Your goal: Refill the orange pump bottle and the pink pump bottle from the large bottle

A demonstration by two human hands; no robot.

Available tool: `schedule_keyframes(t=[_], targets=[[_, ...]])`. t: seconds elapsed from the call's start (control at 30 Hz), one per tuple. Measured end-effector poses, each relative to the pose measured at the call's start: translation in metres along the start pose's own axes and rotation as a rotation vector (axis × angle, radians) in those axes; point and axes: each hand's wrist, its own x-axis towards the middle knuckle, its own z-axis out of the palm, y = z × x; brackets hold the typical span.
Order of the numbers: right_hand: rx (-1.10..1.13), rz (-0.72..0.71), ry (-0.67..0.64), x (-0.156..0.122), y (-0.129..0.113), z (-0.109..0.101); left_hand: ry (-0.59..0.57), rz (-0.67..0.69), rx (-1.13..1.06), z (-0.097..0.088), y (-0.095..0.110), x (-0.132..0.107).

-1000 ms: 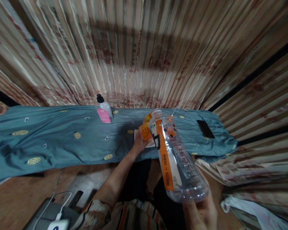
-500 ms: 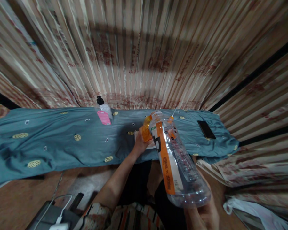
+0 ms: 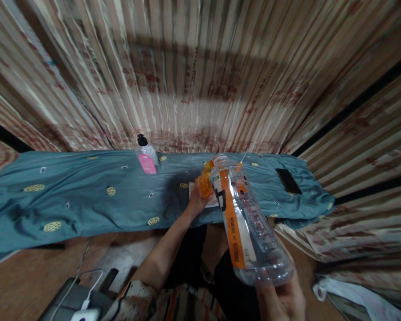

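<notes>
A large clear plastic bottle [image 3: 235, 223] with an orange and white label is tilted in front of me, its neck pointing away toward the cloth. My right hand [image 3: 282, 292] grips it around the base. My left hand [image 3: 197, 198] is closed around an amber see-through container [image 3: 205, 183], held close beside the bottle's neck. Whether the two touch, I cannot tell. Under my left hand a flat whitish piece [image 3: 191, 189] lies on the cloth, mostly covered. Just beyond the bottle a thin stick with an orange part [image 3: 241, 162] shows, its lower end hidden.
A teal cloth with pineapple prints [image 3: 87, 196] covers the long surface. A pink-labelled bottle with a black cap [image 3: 147, 158] stands at the back left, a dark phone [image 3: 288, 181] lies on the right. Curtains [image 3: 187, 80] hang behind. A white cable [image 3: 94, 285] runs at lower left.
Both hands keep their holds. The bottle and the amber container have barely moved; the whole view has shifted very slightly.
</notes>
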Motion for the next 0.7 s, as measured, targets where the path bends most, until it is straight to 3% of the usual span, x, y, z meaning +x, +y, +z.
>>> schedule_keyframes(t=[0.5, 0.7], targets=[[0.030, 0.037, 0.054, -0.001, -0.006, 0.008, -0.028, 0.055, -0.020, -0.002, -0.008, -0.001], [0.068, 0.017, -0.097, 0.011, 0.017, -0.013, -0.016, 0.044, -0.083, 0.002, -0.013, 0.000]])
